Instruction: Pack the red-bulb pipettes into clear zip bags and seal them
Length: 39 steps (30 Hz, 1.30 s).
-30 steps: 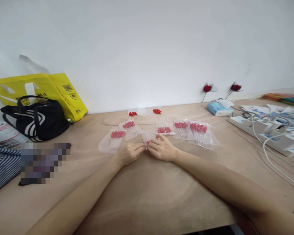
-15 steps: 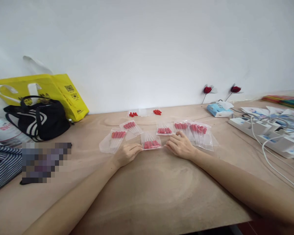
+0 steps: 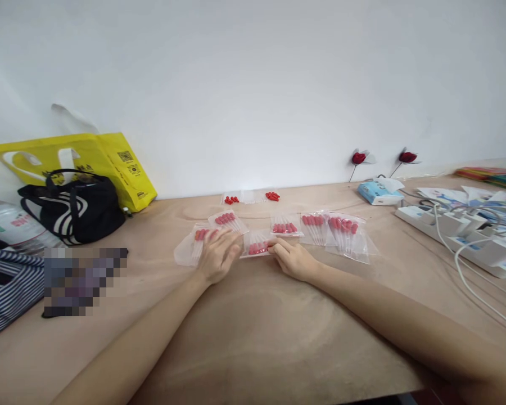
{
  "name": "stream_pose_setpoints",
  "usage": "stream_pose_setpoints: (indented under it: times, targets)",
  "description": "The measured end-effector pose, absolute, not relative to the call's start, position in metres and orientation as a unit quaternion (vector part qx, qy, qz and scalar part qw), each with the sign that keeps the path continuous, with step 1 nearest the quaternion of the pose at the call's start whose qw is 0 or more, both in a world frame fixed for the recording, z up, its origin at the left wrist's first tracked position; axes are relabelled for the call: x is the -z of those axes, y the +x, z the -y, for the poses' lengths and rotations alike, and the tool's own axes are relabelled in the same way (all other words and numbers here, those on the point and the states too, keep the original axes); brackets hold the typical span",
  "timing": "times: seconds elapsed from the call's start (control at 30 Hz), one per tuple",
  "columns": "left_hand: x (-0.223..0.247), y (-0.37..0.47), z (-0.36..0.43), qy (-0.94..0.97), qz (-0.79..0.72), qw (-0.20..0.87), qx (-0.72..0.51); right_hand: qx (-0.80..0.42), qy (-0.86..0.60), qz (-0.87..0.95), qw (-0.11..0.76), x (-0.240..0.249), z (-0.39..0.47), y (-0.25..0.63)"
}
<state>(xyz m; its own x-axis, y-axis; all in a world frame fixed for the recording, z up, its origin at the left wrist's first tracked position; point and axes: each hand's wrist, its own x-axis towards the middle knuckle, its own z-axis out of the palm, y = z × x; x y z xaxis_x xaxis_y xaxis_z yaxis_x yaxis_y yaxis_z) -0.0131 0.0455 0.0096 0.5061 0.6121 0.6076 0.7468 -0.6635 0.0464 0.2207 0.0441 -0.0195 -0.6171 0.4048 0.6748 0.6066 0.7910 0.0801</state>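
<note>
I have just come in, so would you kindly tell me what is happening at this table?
A person's right hand touches the right end of a clear bag of red-ended sticks on a wooden table; whether it pinches the bag is hard to tell. The left hand is open over another such bag, contact unclear. More bags like these lie behind and to the right, with small red pieces near the wall.
</note>
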Motion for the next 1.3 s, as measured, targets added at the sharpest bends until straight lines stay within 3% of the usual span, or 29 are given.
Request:
stream_pose_setpoints:
  times: [0.13,0.37,0.57,0.73,0.93,1.13,1.3]
  targets:
    - [-0.003,-0.016,-0.059,-0.813,0.524,0.120,0.224,0.161,-0.259,0.873,0.381,0.018,-0.062,0.220]
    - [-0.002,-0.017,-0.055,-0.837,0.519,0.103,0.139,0.116,-0.375,0.806,0.443,0.013,-0.106,0.231]
    - [-0.008,-0.010,-0.018,-0.888,0.434,0.054,0.140,0.095,-0.469,0.795,0.374,0.017,-0.115,0.252]
    - [-0.008,-0.028,-0.005,-0.929,0.335,-0.028,0.151,0.164,-0.478,0.806,0.307,0.013,-0.097,0.266]
    - [-0.018,-0.050,-0.025,-0.943,0.270,-0.009,0.196,0.138,-0.372,0.870,0.292,0.007,-0.075,0.254]
    - [-0.021,-0.001,-0.022,-0.857,0.469,0.083,0.197,0.060,-0.311,0.902,0.295,0.012,-0.067,0.229]
    - [-0.011,0.024,-0.020,-0.853,0.488,0.079,0.165,0.014,-0.328,0.882,0.338,0.020,-0.067,0.231]
